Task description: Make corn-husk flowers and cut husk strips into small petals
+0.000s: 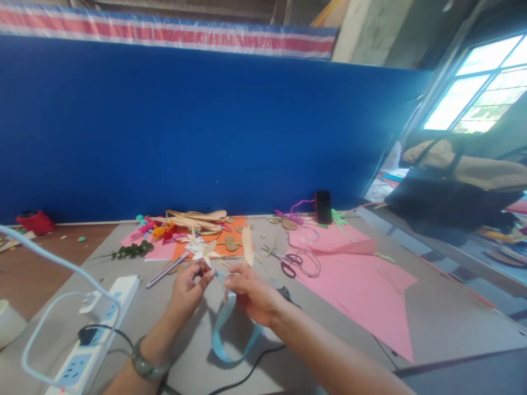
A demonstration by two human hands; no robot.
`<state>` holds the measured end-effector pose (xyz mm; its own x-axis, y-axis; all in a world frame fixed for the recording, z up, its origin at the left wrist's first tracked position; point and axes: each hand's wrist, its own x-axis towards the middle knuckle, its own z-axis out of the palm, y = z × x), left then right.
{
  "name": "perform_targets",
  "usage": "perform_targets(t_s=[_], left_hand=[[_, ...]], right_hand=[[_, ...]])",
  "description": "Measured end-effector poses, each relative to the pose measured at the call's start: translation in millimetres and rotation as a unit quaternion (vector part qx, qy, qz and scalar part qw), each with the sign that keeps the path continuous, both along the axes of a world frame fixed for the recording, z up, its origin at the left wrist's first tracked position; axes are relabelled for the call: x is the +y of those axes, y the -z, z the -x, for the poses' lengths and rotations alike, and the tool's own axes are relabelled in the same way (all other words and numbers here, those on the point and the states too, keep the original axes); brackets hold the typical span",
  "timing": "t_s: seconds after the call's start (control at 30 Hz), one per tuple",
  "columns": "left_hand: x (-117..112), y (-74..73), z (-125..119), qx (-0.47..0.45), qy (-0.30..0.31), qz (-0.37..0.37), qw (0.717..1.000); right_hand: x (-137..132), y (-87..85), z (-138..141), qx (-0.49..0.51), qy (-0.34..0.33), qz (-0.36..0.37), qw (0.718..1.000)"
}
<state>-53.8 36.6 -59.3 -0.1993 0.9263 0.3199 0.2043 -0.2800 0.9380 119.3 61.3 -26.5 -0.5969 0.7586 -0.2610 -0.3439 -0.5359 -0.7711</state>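
Observation:
My left hand [190,292], with a green bangle [150,359] on its wrist, pinches the base of a cream-white flower [202,249] with pointed petals. My right hand [254,295] is closed on a light blue ribbon [224,329], which hangs below it in a loop down to the grey table. Between the two hands runs a thin stem with a bit of the ribbon against it. The fingers hide much of the stem and the ribbon's end. Scissors [288,266] with dark handles lie beyond my right hand, and a pale pen-like stick [167,270] beyond my left.
At left stands a white power strip [117,307] with plugs and cables. Pink paper [362,285] covers the right side. Dried husks [197,219], colourful craft pieces [158,230] and a green sprig [134,249] lie behind. A phone [323,207] leans on the blue partition [206,126].

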Motion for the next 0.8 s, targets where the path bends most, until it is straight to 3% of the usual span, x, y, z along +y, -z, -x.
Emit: perform_targets(t_s=[0.3, 0.37, 0.57, 0.6, 0.67, 0.7, 0.73, 0.8], left_hand=[[0, -1.6, -2, -0.006, 0.004, 0.077, 0.997], [0, -2.8, -1, -0.003, 0.008, 0.089, 0.996], [3, -2.4, 4, -0.042, -0.001, 0.136, 0.990], [3, -2.4, 5, -0.047, -0.001, 0.142, 0.989], [4, -2.5, 5, -0.053, -0.002, 0.156, 0.986], [4, -2.3, 5, -0.059, -0.004, 0.163, 0.985], [4, -2.0, 5, -0.068, -0.006, 0.167, 0.984], [4, -0.9, 5, -0.093, -0.008, 0.174, 0.980]], right_hand=[[40, 4.0, -23, -0.124, 0.032, -0.098, 0.987], [51, 7.3, -24, -0.197, 0.046, -0.182, 0.962], [66, -2.4, -55, -0.312, 0.055, -0.288, 0.904], [62, -5.7, -63, -0.348, 0.034, -0.323, 0.880], [51, -10.3, -75, -0.517, -0.092, -0.480, 0.703], [44, -11.0, -78, -0.566, -0.142, -0.514, 0.629], [37, -10.5, -79, -0.594, -0.173, -0.535, 0.576], [27, -6.4, -79, -0.628, -0.194, -0.548, 0.517]])
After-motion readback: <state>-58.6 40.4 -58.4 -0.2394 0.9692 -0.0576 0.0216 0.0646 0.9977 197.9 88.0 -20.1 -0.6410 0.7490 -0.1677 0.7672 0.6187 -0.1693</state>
